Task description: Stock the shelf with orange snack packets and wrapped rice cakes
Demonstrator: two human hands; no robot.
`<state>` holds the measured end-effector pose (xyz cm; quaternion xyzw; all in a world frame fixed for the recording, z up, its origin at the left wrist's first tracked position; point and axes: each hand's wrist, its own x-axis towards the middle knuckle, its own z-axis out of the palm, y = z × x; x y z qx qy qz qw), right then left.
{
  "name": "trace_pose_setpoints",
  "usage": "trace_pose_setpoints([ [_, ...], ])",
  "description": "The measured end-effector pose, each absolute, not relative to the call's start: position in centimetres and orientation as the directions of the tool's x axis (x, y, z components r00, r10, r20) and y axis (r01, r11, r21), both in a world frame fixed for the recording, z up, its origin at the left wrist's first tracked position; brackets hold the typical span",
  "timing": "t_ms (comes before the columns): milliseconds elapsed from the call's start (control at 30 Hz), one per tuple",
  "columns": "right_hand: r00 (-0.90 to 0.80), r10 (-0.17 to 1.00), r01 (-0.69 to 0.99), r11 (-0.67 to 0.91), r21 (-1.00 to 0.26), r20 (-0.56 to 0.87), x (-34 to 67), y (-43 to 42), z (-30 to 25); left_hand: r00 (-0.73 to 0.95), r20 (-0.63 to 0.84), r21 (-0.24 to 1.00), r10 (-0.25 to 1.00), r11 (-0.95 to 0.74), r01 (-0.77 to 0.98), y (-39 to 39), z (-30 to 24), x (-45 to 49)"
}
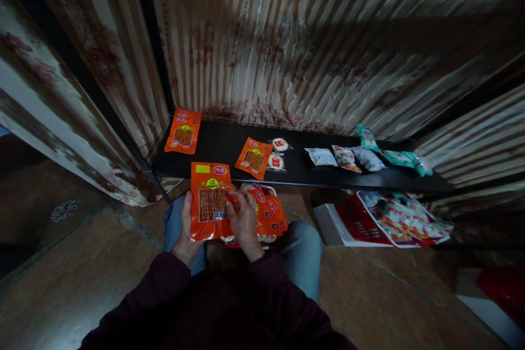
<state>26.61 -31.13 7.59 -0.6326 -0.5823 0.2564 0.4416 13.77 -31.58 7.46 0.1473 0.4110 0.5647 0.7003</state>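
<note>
An orange snack packet [211, 188] with a clear window of brown sticks is upright before me, its printed front facing me. My left hand [185, 229] grips its left edge. The fingers of my right hand [243, 219] are closed at its right edge. More orange packets [269, 213] lie just right of my right hand, over a container between my knees that is mostly hidden. On the black shelf [221, 145] ahead, one orange packet [183, 132] lies at the left end. A second orange packet [253, 158] lies near the front edge, beside two round wrapped crackers [280, 144].
Several small white packets [322, 157] and green packets [397, 158] lie along the shelf's right half. Below it, a red bag of packets [404, 221] rests by a white box [330, 224]. A dark post [151, 27] rises at left; pleated curtains [287, 38] hang behind.
</note>
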Motion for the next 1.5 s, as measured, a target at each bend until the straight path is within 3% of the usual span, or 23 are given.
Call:
trace_pose_setpoints([
  [167,0.060,0.986,0.537,0.097,-0.838,0.153,26.1,-31.3,7.9,0.071,-0.406,0.432,0.911,0.260,-0.863,-31.6,8.8,14.0],
  [333,-0.048,0.998,0.364,0.064,-0.929,0.049,25.3,-31.7,8.6,0.180,-0.430,0.360,0.885,0.350,-0.865,-31.5,9.5,14.3],
  [433,-0.170,0.985,0.278,0.053,-0.959,0.005,25.0,-32.1,10.2,0.104,-0.434,0.429,0.895,0.307,-0.850,-31.3,8.8,14.9],
  [567,-0.261,0.965,0.182,0.008,-0.983,-0.040,24.6,-32.3,11.5,-0.096,-0.380,0.647,0.920,0.190,-0.738,-31.2,7.7,15.6],
  [733,-0.144,0.986,0.023,-0.078,-0.997,-0.081,24.6,-32.2,10.3,-0.142,-0.290,0.806,0.946,0.162,-0.569,-31.3,7.7,15.8],
  [933,-0.032,0.974,-0.262,-0.225,-0.938,-0.224,24.5,-31.6,8.2,-0.256,-0.111,0.977,0.960,0.059,-0.205,-30.8,7.0,15.4],
  [1000,-0.007,0.956,-0.375,-0.274,-0.886,-0.293,24.4,-31.3,8.2,-0.306,-0.085,0.991,0.948,0.050,-0.122,-30.5,6.3,15.3],
  [1100,0.010,0.940,-0.468,-0.298,-0.832,-0.342,24.2,-30.7,8.5,-0.344,-0.118,0.983,0.932,0.061,-0.171,-30.1,5.5,15.0],
  [1300,0.048,0.906,-0.538,-0.331,-0.775,-0.421,24.1,-29.4,8.7,-0.342,-0.274,0.942,0.899,0.180,-0.282,-29.1,5.6,13.5],
  [1500,0.020,0.896,-0.519,-0.370,-0.771,-0.443,23.6,-27.6,8.6,-0.343,-0.289,0.934,0.894,0.184,-0.307,-27.7,6.2,12.0],
])
